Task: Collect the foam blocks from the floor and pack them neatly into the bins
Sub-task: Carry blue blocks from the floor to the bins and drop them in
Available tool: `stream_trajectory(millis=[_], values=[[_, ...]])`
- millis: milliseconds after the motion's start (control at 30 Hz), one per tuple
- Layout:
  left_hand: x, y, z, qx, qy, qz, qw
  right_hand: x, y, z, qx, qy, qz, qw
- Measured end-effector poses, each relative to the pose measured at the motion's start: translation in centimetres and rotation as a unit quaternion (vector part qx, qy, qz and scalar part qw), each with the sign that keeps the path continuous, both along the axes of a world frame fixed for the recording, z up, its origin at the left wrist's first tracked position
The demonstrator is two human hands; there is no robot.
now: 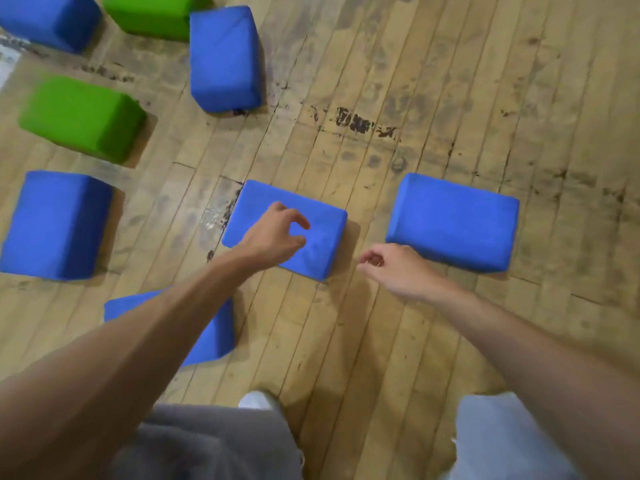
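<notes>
Blocks are lying scattered across the wooden floor (433, 81), and we are judging this as the collecting step, with no bin in view. Going from the left, we are seeing a blue block (55, 225) at the left edge, a green block (81, 117) beyond it, more blue and green ones at the far left, and an upright blue block (223, 58) farther off. Our left hand (277, 237) is hovering over the middle blue block (311, 244) with fingers curled and spread, gripping nothing; whether it is touching the fabric we cannot tell. Our right hand (391, 268) is hanging loosely curled and empty, between that block and the right blue block (453, 221). The covers are looking soft and slightly wrinkled. Next, we are judging, both hands are needing to close on a block's sides and lift.
</notes>
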State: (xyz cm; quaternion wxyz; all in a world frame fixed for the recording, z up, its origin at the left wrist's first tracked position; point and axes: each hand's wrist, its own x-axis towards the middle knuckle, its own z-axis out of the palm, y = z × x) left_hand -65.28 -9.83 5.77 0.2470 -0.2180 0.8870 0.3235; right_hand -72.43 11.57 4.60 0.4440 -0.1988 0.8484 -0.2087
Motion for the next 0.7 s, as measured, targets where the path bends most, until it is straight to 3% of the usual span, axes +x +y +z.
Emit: stream_trajectory(millis=[100, 200, 300, 433, 600, 700], values=[[-3.5, -1.1, -5.3, -0.07, 0.013, -0.082, 0.994, -2.2, -1.5, -6.2, 0.013, -0.007, 0.021, 1.0], [-6.1, -2.1, -9.1, -0.164, -0.032, -0.19, 0.967, -3.2, -3.6, -10.7, 0.037, -0.025, 0.024, 0.999], [-7.3, -3.0, -10.9, -0.188, -0.088, -0.219, 0.953, -1.6, -5.5, -13.7, -0.039, -0.119, -0.061, 0.99], [-7.7, -2.7, -9.9, -0.245, -0.062, -0.287, 0.924, -0.7, -6.3, -14.8, -0.094, -0.12, -0.152, 0.977], [-7.6, -2.2, -7.4, -0.212, 0.045, -0.217, 0.952, -2.3, -3.8, -13.7, -0.118, -0.083, -0.14, 0.98], [-8.9, -1.1, -6.5, -0.172, 0.065, -0.18, 0.966, -3.9, -3.2, -13.0, -0.152, -0.048, -0.169, 0.973]])
